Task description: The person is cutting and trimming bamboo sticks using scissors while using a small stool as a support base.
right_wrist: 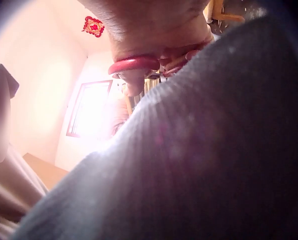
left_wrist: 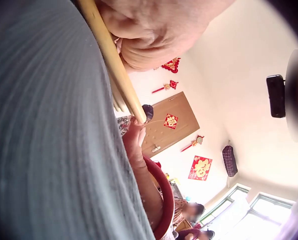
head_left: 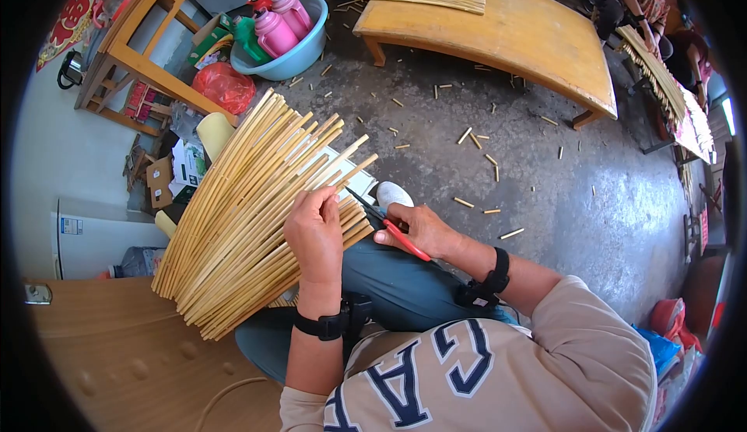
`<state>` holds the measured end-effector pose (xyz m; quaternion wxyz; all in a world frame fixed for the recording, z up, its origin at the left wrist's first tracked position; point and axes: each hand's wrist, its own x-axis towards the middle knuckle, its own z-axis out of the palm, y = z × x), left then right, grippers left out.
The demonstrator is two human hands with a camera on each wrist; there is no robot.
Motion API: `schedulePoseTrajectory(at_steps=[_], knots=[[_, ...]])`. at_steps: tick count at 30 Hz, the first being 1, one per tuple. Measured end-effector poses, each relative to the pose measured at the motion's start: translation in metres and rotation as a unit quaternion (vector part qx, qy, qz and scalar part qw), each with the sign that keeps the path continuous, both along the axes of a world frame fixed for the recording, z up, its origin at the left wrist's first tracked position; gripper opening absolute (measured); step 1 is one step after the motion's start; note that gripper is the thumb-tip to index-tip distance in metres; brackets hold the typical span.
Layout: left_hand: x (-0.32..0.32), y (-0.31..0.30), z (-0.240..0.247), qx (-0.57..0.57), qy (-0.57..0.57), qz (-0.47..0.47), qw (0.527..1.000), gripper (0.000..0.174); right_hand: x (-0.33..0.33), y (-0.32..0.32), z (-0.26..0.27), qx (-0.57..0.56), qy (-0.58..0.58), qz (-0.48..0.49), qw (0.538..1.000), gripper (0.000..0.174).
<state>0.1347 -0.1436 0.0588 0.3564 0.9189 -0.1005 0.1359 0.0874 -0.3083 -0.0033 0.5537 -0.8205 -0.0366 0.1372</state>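
Observation:
A fanned mat of pale sticks (head_left: 241,214) lies across the person's lap in the head view. The left hand (head_left: 315,234) is at its right edge, fingers curled and pinching a stick near its end; in the left wrist view that hand (left_wrist: 154,30) is beside a stick (left_wrist: 114,62). The right hand (head_left: 424,231) grips red-handled scissors (head_left: 405,239), whose dark blades point at the stick ends just right of the left hand. In the right wrist view the right hand (right_wrist: 154,25) has a red handle loop (right_wrist: 134,65) around the thumb.
Cut stick pieces (head_left: 476,141) are scattered on the grey floor (head_left: 545,191). A wooden table (head_left: 529,35) with more sticks stands ahead, with people at the far right. At the left are a blue basin (head_left: 311,51) with pink flasks, a red bag (head_left: 223,86) and a wooden frame.

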Motion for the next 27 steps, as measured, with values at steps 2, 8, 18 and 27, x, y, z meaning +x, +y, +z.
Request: schedulePoseTrajectory(at_steps=[2,8,18,27], knots=[[0.001,0.002,0.000,-0.003,0.017,0.001,1.000,0.010,-0.001,0.000,-0.002,0.006,-0.003,0.000,1.000,0.049],[0.003,0.003,0.007,0.044,0.010,0.001,0.999,0.010,-0.001,-0.003,0.002,0.004,0.016,0.016,1.000,0.056],[0.008,0.001,0.016,0.110,-0.012,-0.004,0.994,0.011,0.000,0.001,0.002,0.014,-0.021,-0.013,1.000,0.036],[0.005,0.000,0.007,0.095,-0.065,-0.015,0.993,0.013,0.004,0.005,0.006,0.014,-0.025,-0.019,0.999,0.030]])
